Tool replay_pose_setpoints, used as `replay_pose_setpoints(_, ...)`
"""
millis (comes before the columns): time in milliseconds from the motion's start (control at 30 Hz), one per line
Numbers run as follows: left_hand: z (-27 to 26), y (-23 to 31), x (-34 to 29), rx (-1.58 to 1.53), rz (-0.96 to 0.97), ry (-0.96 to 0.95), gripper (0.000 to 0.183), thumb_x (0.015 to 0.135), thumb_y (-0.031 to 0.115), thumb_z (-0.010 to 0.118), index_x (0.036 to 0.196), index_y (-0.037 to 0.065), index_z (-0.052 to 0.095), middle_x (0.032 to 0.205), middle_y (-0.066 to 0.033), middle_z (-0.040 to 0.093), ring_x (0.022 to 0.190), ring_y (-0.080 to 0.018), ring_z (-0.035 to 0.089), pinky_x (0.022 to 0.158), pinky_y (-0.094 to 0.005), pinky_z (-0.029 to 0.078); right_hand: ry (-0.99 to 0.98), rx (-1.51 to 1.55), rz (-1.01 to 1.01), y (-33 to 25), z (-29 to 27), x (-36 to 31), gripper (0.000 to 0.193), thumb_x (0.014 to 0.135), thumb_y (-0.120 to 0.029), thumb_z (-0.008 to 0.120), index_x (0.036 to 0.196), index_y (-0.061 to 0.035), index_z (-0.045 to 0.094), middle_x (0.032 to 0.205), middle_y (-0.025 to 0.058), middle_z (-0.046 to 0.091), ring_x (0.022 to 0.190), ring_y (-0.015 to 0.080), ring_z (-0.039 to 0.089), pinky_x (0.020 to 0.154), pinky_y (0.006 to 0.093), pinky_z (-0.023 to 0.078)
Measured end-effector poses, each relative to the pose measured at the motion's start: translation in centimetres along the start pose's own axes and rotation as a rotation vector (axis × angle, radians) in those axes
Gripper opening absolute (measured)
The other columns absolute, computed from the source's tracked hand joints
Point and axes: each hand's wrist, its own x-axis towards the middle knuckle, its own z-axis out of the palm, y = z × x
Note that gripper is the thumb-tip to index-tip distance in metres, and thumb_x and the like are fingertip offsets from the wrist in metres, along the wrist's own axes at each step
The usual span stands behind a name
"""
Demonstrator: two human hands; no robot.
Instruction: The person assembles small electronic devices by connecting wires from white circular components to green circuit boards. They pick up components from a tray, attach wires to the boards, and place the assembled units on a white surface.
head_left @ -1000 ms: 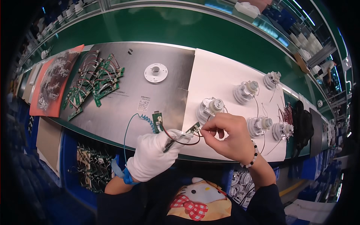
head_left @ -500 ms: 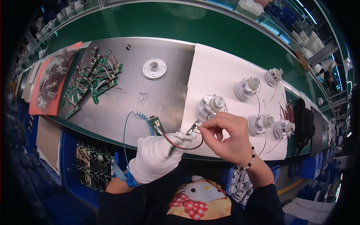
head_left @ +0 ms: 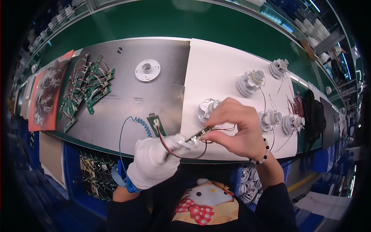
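My left hand (head_left: 152,160), in a white glove with a blue wrist strap, is closed around a narrow green circuit board (head_left: 198,135) held at a tilt above the bench's front edge. Red and black wires (head_left: 164,144) run from it to a smaller green board (head_left: 155,124) sticking up beside the glove. My bare right hand (head_left: 243,133), wearing a beaded bracelet, pinches the far end of the narrow board between thumb and fingers. Thin wires pass beneath its palm. Just behind those fingers stands a white motor unit (head_left: 203,110), partly covered by the hand.
Several more white motor units (head_left: 250,83) with trailing wires stand on the white sheet (head_left: 216,63). A white round flanged base (head_left: 147,70) lies on the metal plate (head_left: 166,92). Leftward are piled circuit boards (head_left: 96,87) and a bag of small parts (head_left: 48,91). A coiled blue cord (head_left: 141,123) trails near my left hand.
My right fingers have shifted from the connector end to grip the board's tip, tilting slightly. The whole bench scene has slid a little leftward in view.
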Motion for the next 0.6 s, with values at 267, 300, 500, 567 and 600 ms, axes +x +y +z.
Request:
replay_pose_setpoints(267, 1.7, -4.2, 0.5, 0.065, -0.244, 0.147, 0.019, 0.083, 0.001, 0.053, 0.102, -0.002, 0.056, 0.08, -0.0159, 0.063, 0.069, -0.0254, 0.063, 0.063, -0.031, 0.049, 0.155, -0.263, 0.262, 5.6, 2.8, -3.7, 0.097, 0.054, -0.025, 0.084, 0.131, 0.0022, 0.032, 0.121, 0.0187, 0.049, 0.107, 0.0296, 0.053, 0.09, 0.0345, 0.043)
replay_pose_setpoints(300, 2.0, -4.5, 0.3, 0.142, -0.184, 0.171, 0.021, 0.083, 0.0, 0.052, 0.104, -0.003, 0.056, 0.082, -0.0167, 0.063, 0.071, -0.0258, 0.063, 0.064, -0.0315, 0.049, 0.131, -0.232, 0.308, 5.9, 3.0, -3.6, 0.094, 0.055, -0.024, 0.083, 0.13, 0.0025, 0.033, 0.121, 0.0192, 0.05, 0.108, 0.0293, 0.053, 0.091, 0.0338, 0.043)
replay_pose_setpoints(500, 2.8, -4.6, -2.5, -0.233, -0.268, 0.621, 0.028, 0.092, 0.006, 0.041, 0.117, -0.008, 0.044, 0.098, -0.0151, 0.059, 0.094, -0.0216, 0.057, 0.085, -0.0318, 0.045, -0.015, 0.002, 0.264, 5.2, -1.7, 5.8, 0.087, 0.051, -0.038, 0.084, 0.117, 0.0047, 0.046, 0.105, 0.0185, 0.059, 0.096, 0.0267, 0.06, 0.085, 0.0319, 0.046)
replay_pose_setpoints(567, 2.1, -4.9, -2.8, -0.174, -0.447, 0.504, 0.03, 0.091, 0.002, 0.04, 0.12, -0.006, 0.041, 0.103, -0.0178, 0.057, 0.096, -0.0217, 0.056, 0.088, -0.0329, 0.043, -0.045, 0.019, 0.197, 5.2, -3.7, 13.1, 0.088, 0.046, -0.045, 0.084, 0.11, 0.0065, 0.052, 0.102, 0.0177, 0.06, 0.09, 0.0241, 0.06, 0.079, 0.03, 0.047)
replay_pose_setpoints(600, 2.4, -5.1, -2.8, -0.207, -0.454, 0.52, 0.03, 0.09, 0.001, 0.041, 0.12, -0.006, 0.041, 0.103, -0.0183, 0.057, 0.095, -0.0214, 0.056, 0.087, -0.0329, 0.044, -0.064, -0.102, 0.182, 6.1, -5.0, 16.8, 0.084, 0.047, -0.045, 0.084, 0.106, 0.0067, 0.054, 0.099, 0.0166, 0.06, 0.085, 0.0223, 0.06, 0.075, 0.0279, 0.048)
